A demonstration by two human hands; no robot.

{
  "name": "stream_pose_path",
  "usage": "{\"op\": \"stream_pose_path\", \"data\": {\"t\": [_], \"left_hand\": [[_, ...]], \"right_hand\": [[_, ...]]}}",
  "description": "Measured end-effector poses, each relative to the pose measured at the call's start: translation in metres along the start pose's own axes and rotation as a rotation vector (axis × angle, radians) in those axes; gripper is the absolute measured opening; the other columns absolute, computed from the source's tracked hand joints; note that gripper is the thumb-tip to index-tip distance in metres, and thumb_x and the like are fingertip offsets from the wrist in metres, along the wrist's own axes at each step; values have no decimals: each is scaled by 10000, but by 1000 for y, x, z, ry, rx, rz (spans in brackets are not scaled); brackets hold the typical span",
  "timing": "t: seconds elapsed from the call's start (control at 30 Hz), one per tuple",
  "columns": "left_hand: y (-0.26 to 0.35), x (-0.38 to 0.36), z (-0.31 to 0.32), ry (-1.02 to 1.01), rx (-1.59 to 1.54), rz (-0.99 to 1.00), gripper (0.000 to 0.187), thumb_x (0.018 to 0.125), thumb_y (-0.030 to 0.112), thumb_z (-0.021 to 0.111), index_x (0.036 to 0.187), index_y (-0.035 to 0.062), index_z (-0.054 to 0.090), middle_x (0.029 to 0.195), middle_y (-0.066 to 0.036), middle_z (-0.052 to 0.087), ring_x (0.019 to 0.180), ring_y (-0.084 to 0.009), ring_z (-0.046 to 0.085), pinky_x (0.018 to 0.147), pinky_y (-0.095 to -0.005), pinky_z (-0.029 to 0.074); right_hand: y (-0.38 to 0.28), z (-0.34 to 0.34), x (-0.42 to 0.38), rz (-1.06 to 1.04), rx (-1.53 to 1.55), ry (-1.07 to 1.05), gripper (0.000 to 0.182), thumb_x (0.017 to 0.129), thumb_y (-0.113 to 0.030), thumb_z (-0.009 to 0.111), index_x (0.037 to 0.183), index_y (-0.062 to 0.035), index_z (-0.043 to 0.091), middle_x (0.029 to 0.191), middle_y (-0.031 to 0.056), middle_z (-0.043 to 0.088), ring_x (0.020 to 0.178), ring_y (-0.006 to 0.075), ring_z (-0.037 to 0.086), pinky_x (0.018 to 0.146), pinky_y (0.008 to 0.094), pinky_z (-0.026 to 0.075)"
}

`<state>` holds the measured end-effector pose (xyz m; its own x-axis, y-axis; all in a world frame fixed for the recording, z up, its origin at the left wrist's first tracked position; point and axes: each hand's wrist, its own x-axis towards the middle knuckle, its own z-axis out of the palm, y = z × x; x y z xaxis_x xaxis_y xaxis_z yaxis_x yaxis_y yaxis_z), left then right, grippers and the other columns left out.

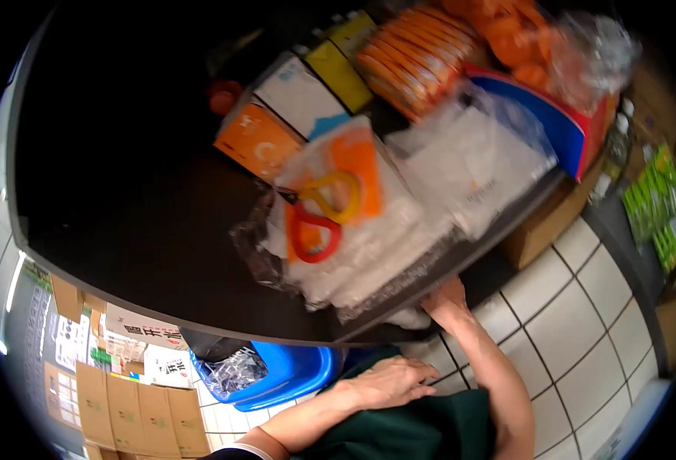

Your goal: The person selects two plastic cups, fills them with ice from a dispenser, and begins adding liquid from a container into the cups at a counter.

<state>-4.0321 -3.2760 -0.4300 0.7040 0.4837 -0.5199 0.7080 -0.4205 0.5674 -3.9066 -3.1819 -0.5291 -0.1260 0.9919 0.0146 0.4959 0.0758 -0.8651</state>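
Observation:
My right hand reaches up to the near edge of a dark shelf. Its fingers are mostly hidden at that edge, beside a pale, plastic-looking thing. My left hand lies lower down against dark green cloth, fingers stretched out and holding nothing. On the shelf above sits a stack of clear plastic packages. Scissors with one red and one yellow handle loop rest on the stack. Another clear bag with white contents lies beside it.
Behind the packages stand an orange box, a white carton and orange packets. A blue bin and cardboard boxes are at lower left. Green packets and bottles are at right, near white floor tiles.

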Motion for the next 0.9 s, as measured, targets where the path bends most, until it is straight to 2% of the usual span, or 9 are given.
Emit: {"op": "stream_pose_path", "data": {"t": [0.03, 0.07, 0.17, 0.37, 0.43, 0.47, 0.67, 0.8, 0.9], "left_hand": [[3, 0, -2, 26, -39, 3, 359, 924, 294, 515, 1183, 46, 532, 1081, -181, 592, 988, -369, 565, 894, -428, 425], [7, 0, -5, 44, -64, 12, 362, 925, 291, 512, 1191, 46, 526, 1090, -185, 585, 999, -370, 558, 898, -432, 422], [9, -2, -4, 39, -75, -1, 361, 933, 278, 499, 1213, 50, 509, 1117, -190, 571, 1030, -366, 540, 913, -439, 411], [-4, -4, 3, 101, -31, 21, 347, 910, 249, 528, 1192, 47, 519, 1058, -200, 596, 981, -351, 571, 871, -452, 434], [4, -2, -4, -7, 25, -80, 341, 881, 234, 560, 1156, 34, 527, 964, -213, 620, 912, -378, 589, 784, -469, 462], [2, 1, 0, 53, -8, -49, 326, 861, 219, 580, 1120, 24, 538, 885, -226, 624, 871, -404, 590, 716, -486, 466], [-1, 15, 16, 112, -11, -9, 265, 849, 195, 600, 1018, -6, 561, 892, -215, 627, 920, -394, 584, 773, -473, 451], [13, 19, 7, -57, 38, -136, 329, 841, 206, 618, 1083, -11, 567, 944, -226, 634, 977, -385, 585, 809, -461, 459], [12, 15, 12, -11, 18, -56, 337, 847, 218, 612, 1095, -5, 562, 941, -230, 633, 979, -392, 581, 825, -467, 455]], "right_hand": [[1, 9, 12, -75, -123, -6, 561, 786, -255, 663, 1256, -17, 469, 1345, 177, 410, 1172, 353, 461, 970, 399, 398], [21, 37, 20, -124, -176, 108, 547, 818, -306, 629, 1264, -23, 485, 1380, 177, 398, 1243, 336, 406, 1032, 384, 327], [23, 60, 32, -217, 15, 181, 536, 899, -350, 495, 1322, -28, 421, 1364, 186, 424, 1294, 343, 342, 1074, 415, 265], [31, 64, 52, -245, -18, 171, 539, 898, -348, 497, 1324, -28, 418, 1371, 185, 416, 1294, 344, 341, 1076, 416, 262], [35, 63, 51, -253, -26, 159, 540, 897, -347, 498, 1324, -28, 416, 1373, 184, 413, 1295, 344, 340, 1077, 417, 260], [38, 61, 52, -258, -35, 151, 540, 897, -347, 498, 1325, -28, 416, 1374, 184, 412, 1295, 344, 340, 1077, 417, 260], [52, 55, 47, -287, -79, 116, 543, 896, -346, 500, 1327, -28, 412, 1381, 183, 404, 1295, 345, 338, 1079, 418, 256], [55, 58, 46, -314, -89, 111, 544, 895, -345, 502, 1328, -28, 410, 1385, 183, 398, 1296, 346, 337, 1081, 419, 253], [61, 58, 51, -330, -105, 115, 546, 895, -344, 503, 1329, -27, 408, 1388, 182, 394, 1296, 347, 336, 1082, 420, 251]]}}
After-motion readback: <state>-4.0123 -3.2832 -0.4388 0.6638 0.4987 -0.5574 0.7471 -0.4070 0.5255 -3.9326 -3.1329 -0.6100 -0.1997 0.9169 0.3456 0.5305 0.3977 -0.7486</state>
